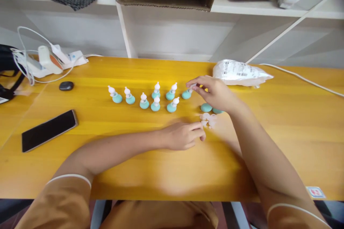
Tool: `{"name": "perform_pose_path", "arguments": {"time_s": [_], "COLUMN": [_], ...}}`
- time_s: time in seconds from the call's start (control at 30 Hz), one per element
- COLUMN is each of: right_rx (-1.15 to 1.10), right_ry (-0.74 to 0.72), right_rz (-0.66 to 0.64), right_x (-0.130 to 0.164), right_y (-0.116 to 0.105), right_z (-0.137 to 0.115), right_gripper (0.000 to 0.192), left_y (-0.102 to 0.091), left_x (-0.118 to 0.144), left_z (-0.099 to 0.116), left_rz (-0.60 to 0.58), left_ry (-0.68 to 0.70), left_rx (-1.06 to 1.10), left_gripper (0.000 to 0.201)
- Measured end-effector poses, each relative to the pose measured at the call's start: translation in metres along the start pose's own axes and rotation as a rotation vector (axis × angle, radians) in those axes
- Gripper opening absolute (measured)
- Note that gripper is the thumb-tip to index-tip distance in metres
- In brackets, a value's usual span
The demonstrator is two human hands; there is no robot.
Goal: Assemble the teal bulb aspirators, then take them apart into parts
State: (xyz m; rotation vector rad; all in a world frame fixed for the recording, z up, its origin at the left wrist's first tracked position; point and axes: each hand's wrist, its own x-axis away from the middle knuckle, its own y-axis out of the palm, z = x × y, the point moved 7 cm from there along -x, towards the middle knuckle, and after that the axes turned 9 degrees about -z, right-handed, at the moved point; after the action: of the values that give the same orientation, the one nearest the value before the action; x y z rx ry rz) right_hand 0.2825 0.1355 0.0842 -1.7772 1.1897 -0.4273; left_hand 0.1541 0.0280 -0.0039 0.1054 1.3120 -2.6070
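Note:
My right hand (pixel 211 91) has thumb and fingers pinched on the whitish top of a small turquoise bulb-shaped piece (pixel 186 94), whose rounded base is at the table surface. My left hand (pixel 185 136) hovers low over the table, fingers loosely bent and apart, with nothing visible in them. Just beyond its fingertips lies a cluster of small clear plastic pieces (pixel 205 117). Several turquoise bulbs with white knobbed tops (pixel 156 103) stand in loose rows left of my right hand, some tilted. Beneath my right wrist sit two turquoise bases (pixel 206 107), the second partly covered.
A white plastic package (pixel 240 73) lies behind my right hand. To the left are a phone (pixel 49 130), a black mouse (pixel 66 86) and a power strip with cables (pixel 51 61). Cardboard boxes (pixel 166 3) rest on the shelf above the wooden table (pixel 129 171).

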Motion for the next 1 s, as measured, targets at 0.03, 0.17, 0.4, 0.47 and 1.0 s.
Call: {"name": "perform_pose_path", "arguments": {"time_s": [0.03,0.17,0.4,0.47,1.0], "right_rx": [-0.001,-0.011,-0.022,-0.063,0.035], "right_ry": [-0.006,-0.017,0.054,0.101,0.003], "right_rz": [-0.011,-0.047,0.261,0.468,-0.037], "right_x": [-0.001,-0.005,0.05,0.081,0.117], "right_y": [0.002,0.003,-0.094,-0.12,-0.024], "right_z": [0.0,-0.005,-0.067,-0.083,-0.019], "right_gripper": [0.027,0.03,0.022,0.021,0.018], "left_y": [0.0,0.0,0.0,0.001,-0.01], "left_x": [0.0,0.001,0.001,0.0,0.002], "left_z": [0.001,0.007,0.008,0.008,0.002], "left_rz": [-0.008,-0.034,-0.062,-0.067,0.047], "left_ry": [0.009,0.03,0.027,0.033,0.023], "left_rx": [-0.022,-0.117,-0.185,-0.197,-0.114], "left_gripper": [0.023,0.023,0.023,0.023,0.018]}}
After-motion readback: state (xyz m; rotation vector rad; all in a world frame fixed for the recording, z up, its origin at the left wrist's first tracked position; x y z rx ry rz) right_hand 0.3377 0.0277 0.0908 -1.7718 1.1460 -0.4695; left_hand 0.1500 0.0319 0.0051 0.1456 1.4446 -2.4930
